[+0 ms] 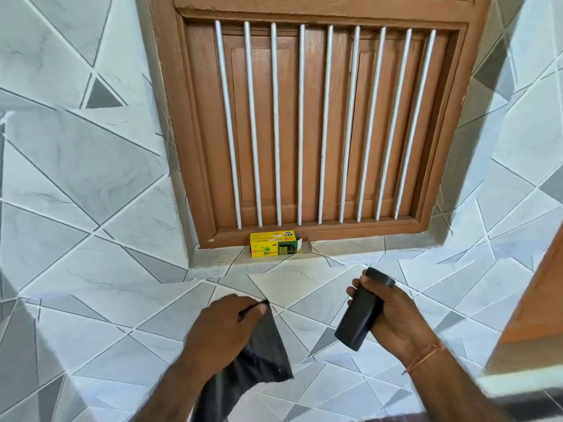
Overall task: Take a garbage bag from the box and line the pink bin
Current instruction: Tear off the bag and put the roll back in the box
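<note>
A yellow garbage bag box (275,244) lies on the tiled sill under the window, its right end flap open. My right hand (393,315) is shut on a black roll of garbage bags (361,315), held tilted below and to the right of the box. My left hand (224,327) pinches the top corner of a single black garbage bag (262,357), which hangs folded beneath it, apart from the roll. No pink bin shows in this view.
A brown wooden window (320,123) with white vertical bars fills the wall ahead. Grey and white tiled walls (76,178) stand on both sides. A brown wooden edge (536,303) rises at the right.
</note>
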Motion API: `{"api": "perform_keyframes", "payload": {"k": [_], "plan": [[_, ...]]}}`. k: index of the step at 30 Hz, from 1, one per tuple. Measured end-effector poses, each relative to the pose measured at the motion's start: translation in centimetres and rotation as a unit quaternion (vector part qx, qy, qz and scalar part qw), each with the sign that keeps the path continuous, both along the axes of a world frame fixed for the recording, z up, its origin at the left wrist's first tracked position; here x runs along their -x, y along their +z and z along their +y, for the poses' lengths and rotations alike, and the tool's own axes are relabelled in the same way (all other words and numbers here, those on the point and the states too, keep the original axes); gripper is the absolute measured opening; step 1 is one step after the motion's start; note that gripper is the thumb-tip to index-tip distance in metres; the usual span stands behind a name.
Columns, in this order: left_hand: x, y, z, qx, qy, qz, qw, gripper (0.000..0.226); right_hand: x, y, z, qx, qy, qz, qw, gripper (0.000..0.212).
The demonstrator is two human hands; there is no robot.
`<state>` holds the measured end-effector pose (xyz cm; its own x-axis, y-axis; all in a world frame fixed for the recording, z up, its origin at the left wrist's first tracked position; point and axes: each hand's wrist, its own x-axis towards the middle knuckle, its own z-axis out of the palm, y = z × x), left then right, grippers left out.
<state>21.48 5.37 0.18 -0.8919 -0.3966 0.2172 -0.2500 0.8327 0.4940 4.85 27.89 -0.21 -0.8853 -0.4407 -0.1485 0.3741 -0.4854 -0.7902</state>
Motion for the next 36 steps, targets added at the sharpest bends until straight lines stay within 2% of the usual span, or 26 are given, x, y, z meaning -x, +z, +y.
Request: {"api": "perform_keyframes", "payload": {"k": [3,5,7,9,12,18,20,24,27,30,33,36], "plan": [[4.3,-0.2,0.0,0.116,0.006,-0.081,0.99,0.035,3.7,-0.2,-0.4,0.005,0.006,-0.005,1.0,0.028],[7.3,0.1,0.3,0.152,0.012,-0.109,0.982,0.03,6.4,-0.6,-0.9,0.009,-0.009,-0.006,1.0,0.023],[11.1,0.3,0.2,0.177,0.02,-0.12,0.977,0.033,9.5,-1.0,-1.3,-0.022,-0.017,0.012,1.0,0.019],[15.0,0.5,-0.5,0.207,0.027,-0.13,0.969,0.046,12.3,-1.1,-1.7,-0.088,-0.022,0.071,0.993,0.023],[20.9,0.6,-1.6,0.234,0.043,-0.152,0.959,0.053,15.5,-0.3,-2.1,-0.187,-0.009,0.176,0.966,0.035],[28.3,0.5,-3.8,0.245,0.03,-0.208,0.947,0.058,20.5,2.3,-3.0,-0.263,0.02,0.31,0.914,0.028],[29.1,0.7,-4.3,0.25,0.02,-0.217,0.943,0.057,21.5,2.9,-3.3,-0.267,0.02,0.326,0.907,0.027],[29.9,1.6,-4.3,0.275,0.005,-0.234,0.933,0.06,23.1,2.7,-4.8,-0.223,0.001,0.288,0.931,0.026],[29.5,1.5,-4.3,0.256,0.003,-0.204,0.945,0.065,23.1,2.4,-6.3,-0.182,-0.012,0.251,0.951,0.028],[28.2,1.0,-4.0,0.208,-0.005,-0.104,0.973,0.066,22.6,2.5,-7.8,-0.148,-0.049,0.245,0.957,0.03],[26.8,1.1,-3.8,0.154,-0.008,-0.016,0.988,0.068,21.7,3.2,-8.9,-0.128,-0.08,0.257,0.955,0.025],[25.8,1.6,-4.4,0.107,-0.009,0.038,0.993,0.074,20.8,4.0,-9.3,-0.144,-0.077,0.313,0.936,0.023]]}}
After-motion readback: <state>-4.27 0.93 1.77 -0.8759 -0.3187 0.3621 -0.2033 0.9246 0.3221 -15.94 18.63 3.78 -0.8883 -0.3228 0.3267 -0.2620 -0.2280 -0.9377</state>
